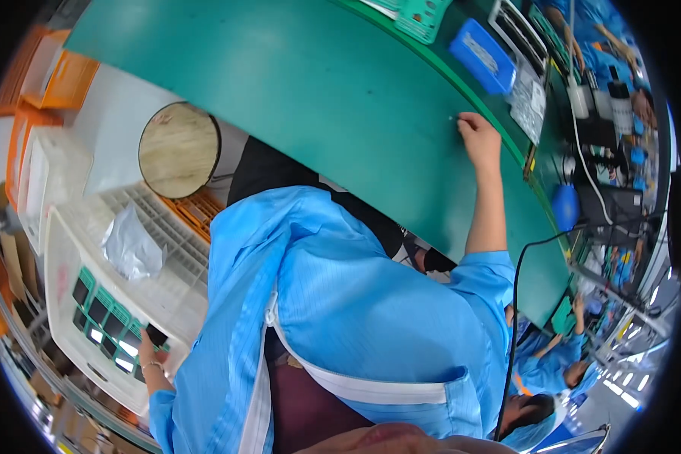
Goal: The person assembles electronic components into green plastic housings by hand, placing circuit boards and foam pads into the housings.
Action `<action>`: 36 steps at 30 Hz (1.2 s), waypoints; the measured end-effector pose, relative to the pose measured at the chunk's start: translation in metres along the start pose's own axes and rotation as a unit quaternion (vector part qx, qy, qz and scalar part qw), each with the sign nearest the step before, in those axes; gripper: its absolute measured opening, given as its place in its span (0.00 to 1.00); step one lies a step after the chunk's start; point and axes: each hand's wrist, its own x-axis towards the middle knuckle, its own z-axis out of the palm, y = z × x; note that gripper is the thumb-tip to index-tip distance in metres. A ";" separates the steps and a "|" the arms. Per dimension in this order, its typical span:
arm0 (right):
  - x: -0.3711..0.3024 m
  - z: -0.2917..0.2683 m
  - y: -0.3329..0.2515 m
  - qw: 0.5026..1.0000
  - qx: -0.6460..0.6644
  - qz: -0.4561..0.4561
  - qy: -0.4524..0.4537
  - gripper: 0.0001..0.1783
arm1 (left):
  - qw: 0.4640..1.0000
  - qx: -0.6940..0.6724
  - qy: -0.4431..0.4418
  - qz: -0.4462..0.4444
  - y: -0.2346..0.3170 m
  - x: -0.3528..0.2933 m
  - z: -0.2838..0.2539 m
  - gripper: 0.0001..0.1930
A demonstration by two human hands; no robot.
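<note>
Down at the left, my left hand [148, 352] grips a thin black rectangular panel [157, 335] by its edge. Below it, in a white plastic crate [60, 303], lies a green slotted tray [117, 312] bearing several similar dark panels, some catching bright reflections. My right hand [480, 135] reaches out over the green work table [340, 98], its thumb and forefinger pinched together. A tiny pale thing [453, 118] shows at those fingertips, too small to name.
A silvery bag [133, 244] lies on a white grated crate beside a round stool [179, 150]. Orange crates [72, 76] stand at the far left. Past the table's raised edge sit a blue bin [483, 57] and a clear plastic bag [528, 106]. A black cable [516, 303] hangs near my right arm. Co-workers sit at right.
</note>
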 end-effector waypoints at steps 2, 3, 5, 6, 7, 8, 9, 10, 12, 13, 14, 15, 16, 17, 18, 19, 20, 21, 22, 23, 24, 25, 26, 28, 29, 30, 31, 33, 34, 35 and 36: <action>-0.012 -0.002 -0.007 0.999 -0.013 -0.027 0.019 0.11 | 0.963 -0.170 -0.205 -0.034 0.031 -0.042 0.025 0.33; -0.012 0.002 -0.013 0.998 0.012 -0.046 0.034 0.10 | 0.965 -0.167 -0.198 -0.026 0.024 -0.023 0.014 0.33; -0.013 0.006 -0.014 0.994 0.012 -0.098 0.056 0.09 | 0.968 -0.156 -0.194 0.022 0.034 -0.026 0.028 0.32; -0.009 0.007 -0.013 0.994 0.011 -0.095 0.057 0.09 | 0.969 -0.154 -0.190 0.046 0.037 -0.029 0.031 0.31; -0.007 0.009 -0.013 0.986 0.001 -0.150 0.071 0.08 | 0.969 -0.150 -0.183 0.069 0.036 -0.029 0.028 0.30; -0.005 0.009 -0.013 0.975 -0.009 -0.205 0.086 0.07 | 0.969 -0.147 -0.175 0.092 0.034 -0.030 0.025 0.30; -0.001 0.006 -0.011 0.975 -0.006 -0.203 0.086 0.07 | 0.968 -0.145 -0.168 0.116 0.033 -0.031 0.021 0.29; 0.003 0.003 -0.010 0.975 -0.006 -0.216 0.052 0.06 | 0.966 -0.145 -0.159 0.141 0.030 -0.030 0.017 0.29; 0.010 -0.004 -0.010 0.970 -0.001 -0.244 -0.001 0.05 | 0.961 -0.147 -0.140 0.190 0.019 -0.029 0.003 0.28; 0.013 -0.008 -0.008 0.969 0.001 -0.246 0.003 0.05 | 0.956 -0.148 -0.133 0.216 0.015 -0.026 0.000 0.27; 0.013 -0.009 -0.009 0.966 0.007 -0.258 -0.023 0.05 | 0.951 -0.151 -0.122 0.239 0.004 -0.026 -0.009 0.27; 0.014 -0.009 -0.010 0.961 0.012 -0.271 -0.048 0.05 | 0.946 -0.153 -0.110 0.262 -0.008 -0.026 -0.018 0.26; 0.016 -0.011 -0.005 0.962 0.014 -0.269 -0.048 0.05 | 0.941 -0.149 -0.104 0.284 -0.012 -0.029 -0.026 0.26; 0.017 -0.010 0.000 0.961 0.021 -0.270 -0.063 0.05 | 0.936 -0.143 -0.093 0.307 -0.031 -0.028 -0.055 0.25; 0.018 -0.009 0.002 0.958 0.025 -0.275 -0.078 0.05 | 0.930 -0.143 -0.083 0.327 -0.034 -0.033 -0.055 0.25; 0.017 -0.012 -0.003 0.956 0.013 -0.282 -0.077 0.05 | 0.929 -0.358 -0.069 0.068 0.007 -0.086 -0.043 0.18; 0.018 -0.013 -0.004 0.952 0.013 -0.294 -0.082 0.05 | 0.901 -0.423 -0.093 0.011 0.024 -0.125 -0.061 0.17; 0.022 -0.012 -0.005 0.947 0.016 -0.309 -0.085 0.05 | 0.889 -0.440 -0.122 0.041 0.023 -0.147 -0.081 0.15; 0.022 -0.013 -0.005 0.944 0.012 -0.321 -0.077 0.05 | 0.867 -0.432 -0.206 0.138 0.020 -0.153 -0.111 0.15; 0.020 -0.014 -0.003 0.941 0.008 -0.332 -0.069 0.05 | 0.889 -0.407 -0.100 0.186 0.022 -0.158 -0.138 0.18; 0.018 -0.015 -0.003 0.941 0.004 -0.335 -0.057 0.04 | 0.856 -0.465 -0.003 0.226 0.041 -0.179 -0.140 0.21; 0.020 -0.014 -0.004 0.940 0.009 -0.335 -0.055 0.04 | 0.796 -0.551 0.030 0.248 0.056 -0.185 -0.154 0.26; 0.022 -0.014 -0.004 0.939 0.016 -0.341 -0.049 0.04 | 0.773 -0.558 0.000 0.303 0.068 -0.175 -0.176 0.28; 0.021 -0.011 -0.004 0.935 0.017 -0.351 -0.043 0.04 | 0.722 -0.571 -0.037 0.389 0.110 -0.183 -0.183 0.32; 0.020 -0.010 -0.003 0.938 0.016 -0.342 -0.047 0.04 | 0.697 -0.577 -0.043 0.424 0.152 -0.199 -0.165 0.33; 0.020 -0.007 -0.002 0.937 0.013 -0.346 -0.042 0.04 | 0.659 -0.515 -0.180 0.518 0.173 -0.188 -0.164 0.32; 0.020 -0.007 0.002 0.938 0.003 -0.345 -0.037 0.04 | 0.703 -0.568 0.080 0.421 0.245 -0.248 -0.102 0.31; 0.018 -0.006 0.005 0.941 0.009 -0.339 -0.019 0.05 | 0.677 -0.528 -0.097 0.503 0.298 -0.216 -0.080 0.28; 0.018 -0.004 0.007 0.940 0.014 -0.341 -0.012 0.05 | 0.687 -0.463 -0.138 0.543 0.331 -0.231 -0.048 0.28; 0.019 -0.002 0.008 0.938 0.020 -0.345 -0.007 0.05 | 0.691 -0.395 -0.174 0.579 0.363 -0.250 -0.017 0.28; 0.018 -0.002 0.010 0.940 0.022 -0.341 -0.003 0.05 | 0.699 -0.373 -0.261 0.552 0.396 -0.262 0.013 0.33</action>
